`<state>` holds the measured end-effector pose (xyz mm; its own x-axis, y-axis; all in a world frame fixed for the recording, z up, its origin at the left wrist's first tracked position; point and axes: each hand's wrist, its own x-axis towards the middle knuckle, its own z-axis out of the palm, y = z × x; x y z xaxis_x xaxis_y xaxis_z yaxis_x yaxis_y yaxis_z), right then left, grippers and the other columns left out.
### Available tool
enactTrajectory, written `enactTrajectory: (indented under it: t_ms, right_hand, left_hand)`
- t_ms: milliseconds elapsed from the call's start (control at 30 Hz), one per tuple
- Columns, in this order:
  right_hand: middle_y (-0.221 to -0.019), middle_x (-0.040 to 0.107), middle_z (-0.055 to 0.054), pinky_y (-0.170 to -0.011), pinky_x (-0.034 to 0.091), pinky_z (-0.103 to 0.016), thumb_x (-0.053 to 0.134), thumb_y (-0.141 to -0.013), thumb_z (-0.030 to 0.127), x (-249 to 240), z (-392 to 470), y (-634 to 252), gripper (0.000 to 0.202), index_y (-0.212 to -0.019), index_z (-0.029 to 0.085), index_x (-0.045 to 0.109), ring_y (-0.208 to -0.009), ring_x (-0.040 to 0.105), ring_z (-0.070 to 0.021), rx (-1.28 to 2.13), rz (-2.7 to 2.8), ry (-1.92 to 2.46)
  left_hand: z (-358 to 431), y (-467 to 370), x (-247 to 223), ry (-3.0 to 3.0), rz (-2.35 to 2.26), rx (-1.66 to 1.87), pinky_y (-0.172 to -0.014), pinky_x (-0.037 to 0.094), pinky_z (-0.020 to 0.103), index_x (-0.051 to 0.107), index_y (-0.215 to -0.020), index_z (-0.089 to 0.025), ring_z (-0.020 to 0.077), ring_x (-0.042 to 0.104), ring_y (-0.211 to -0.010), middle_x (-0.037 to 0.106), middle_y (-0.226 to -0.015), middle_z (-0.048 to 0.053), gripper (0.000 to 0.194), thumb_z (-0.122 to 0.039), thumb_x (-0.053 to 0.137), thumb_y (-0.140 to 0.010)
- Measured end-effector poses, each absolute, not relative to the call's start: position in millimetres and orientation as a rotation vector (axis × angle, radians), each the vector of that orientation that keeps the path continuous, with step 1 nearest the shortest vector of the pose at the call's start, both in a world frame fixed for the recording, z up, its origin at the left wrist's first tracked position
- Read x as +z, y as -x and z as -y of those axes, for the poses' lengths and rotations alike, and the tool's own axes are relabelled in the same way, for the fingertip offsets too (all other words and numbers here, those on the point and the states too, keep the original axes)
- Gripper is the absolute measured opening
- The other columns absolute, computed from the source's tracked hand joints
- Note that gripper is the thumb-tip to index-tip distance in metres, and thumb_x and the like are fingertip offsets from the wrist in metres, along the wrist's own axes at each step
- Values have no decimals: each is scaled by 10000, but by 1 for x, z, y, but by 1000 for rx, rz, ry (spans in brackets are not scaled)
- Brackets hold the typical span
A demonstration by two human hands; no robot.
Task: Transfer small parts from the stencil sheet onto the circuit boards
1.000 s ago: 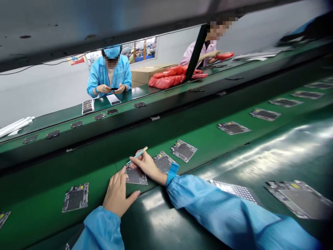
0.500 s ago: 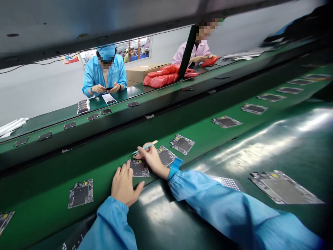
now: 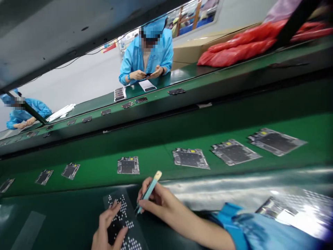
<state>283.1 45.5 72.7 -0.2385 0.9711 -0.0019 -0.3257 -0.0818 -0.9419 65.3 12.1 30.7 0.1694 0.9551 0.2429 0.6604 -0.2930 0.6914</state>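
My right hand (image 3: 153, 199) holds light-blue tweezers (image 3: 151, 191) with a cream end, their tips pointing down beside a dark sheet. That clear-edged sheet (image 3: 131, 231) carries many small white dots and lies on the green bench. Over its left part is my left hand (image 3: 109, 225), fingertips and thumb resting on it with a gap between them. Beyond my hands, a circuit board (image 3: 128, 165) lies on the green belt (image 3: 153, 161), with another board (image 3: 191, 158) to its right.
More boards (image 3: 234, 152) lie along the belt. A board (image 3: 277, 206) sits by my right sleeve. A clear strip (image 3: 28, 231) is at lower left. Across the line, a person (image 3: 147, 52) in blue handles a dark item, near red bags (image 3: 236, 45). Another person sits far left.
Both hands have left the board on the belt and come down to the bench. My left hand is now on the dotted sheet; my right still holds the tweezers. The view has turned left.
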Motion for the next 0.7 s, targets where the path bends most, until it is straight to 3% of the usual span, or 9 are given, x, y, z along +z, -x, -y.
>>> enactTrajectory:
  t_ms: [167,333,700]
  right_hand:
    - [-799,539,-7,-661,477,-310,615,-813,426,30,-37,-259,252,-827,214,479,-708,548,-158,1439,1184,901]
    - [-818,564,-40,-669,489,-326,568,-847,415,18,-29,-256,201,-817,225,511,-766,572,-196,1308,1327,983]
    - [-832,588,-40,-680,516,-320,525,-887,273,14,-24,-257,76,-815,251,511,-762,601,-187,1176,1493,942]
  left_hand:
    - [-9,-82,2,-1994,-1549,906,-884,521,312,505,-1068,-284,204,642,-1031,691,-1113,32,277,-485,472,-881]
    - [-11,-82,-5,-2052,-1562,947,-763,574,267,513,-1023,-316,185,695,-902,743,-947,-34,267,-535,442,-886]
    - [-9,-84,-6,-2291,-1507,1028,-761,558,208,489,-1069,-280,137,709,-837,745,-934,-23,235,-435,355,-953]
